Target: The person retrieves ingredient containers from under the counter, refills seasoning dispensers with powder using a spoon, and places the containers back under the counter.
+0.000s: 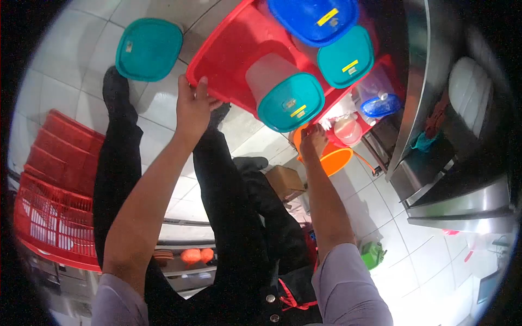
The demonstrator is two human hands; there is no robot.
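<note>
"So, any firm hold on the red tub (220, 68)?"

"Yes, at a corner: pinched between the thumb and fingers of the left hand (194, 106). As for the right hand (314, 141), just below the tub's edge, can't tell; too little of the fingers in sight."

"Light or heavy?"

"Probably more awkward than heavy. Looks like stiff plastic, perhaps slick along the rim, hardly fragile. Seems loaded, though: right of the left grip with a nearer teal-lidded box (291, 103), farther off with another teal-lidded box (346, 57) and a blue-lidded box (312, 19). Could slide around if tipped."

"Best place to hold, then?"

"Beneath the rim, thumbs over the top, hands well apart for balance."

"And room to move?"

"Likely more to the left: tiled floor (76, 46) beyond the left grip, with a teal lid (149, 49) up and to the left. Lower left, well apart, a red crate (60, 201). Tighter on the other side: right by the right hand, an orange bucket (337, 162); farther right, a metal counter (423, 70). Mind that edge."
</note>
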